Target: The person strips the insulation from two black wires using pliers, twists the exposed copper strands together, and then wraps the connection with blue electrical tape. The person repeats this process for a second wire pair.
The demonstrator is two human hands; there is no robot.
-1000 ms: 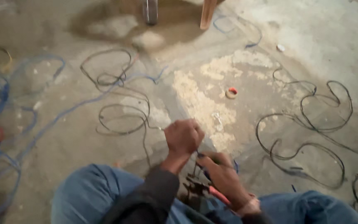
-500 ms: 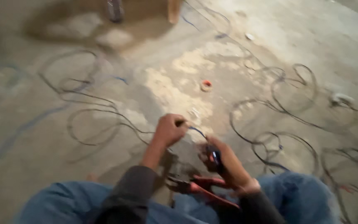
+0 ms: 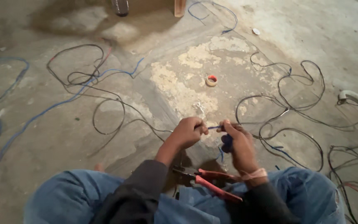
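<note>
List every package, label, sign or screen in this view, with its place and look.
No packages, labels, signs or screens show.
Closest: small tape roll on the concrete floor, round, pale with red inside.
The left hand and right hand pinch only a blue wire.

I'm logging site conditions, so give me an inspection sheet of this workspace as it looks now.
Surface: bare concrete floor, dusty, with a pale chipped patch.
Job's things: short blue wire pinched between both hands; red-handled pliers lying between the knees.
Clutter: small tape roll on the floor; white fitting at the right edge.
Grippers: left hand and right hand both closed on the wire.
Cables: black loops at right, black cable and blue cable at left.
Surroundings: wooden leg and a dark object at the top edge.
</note>
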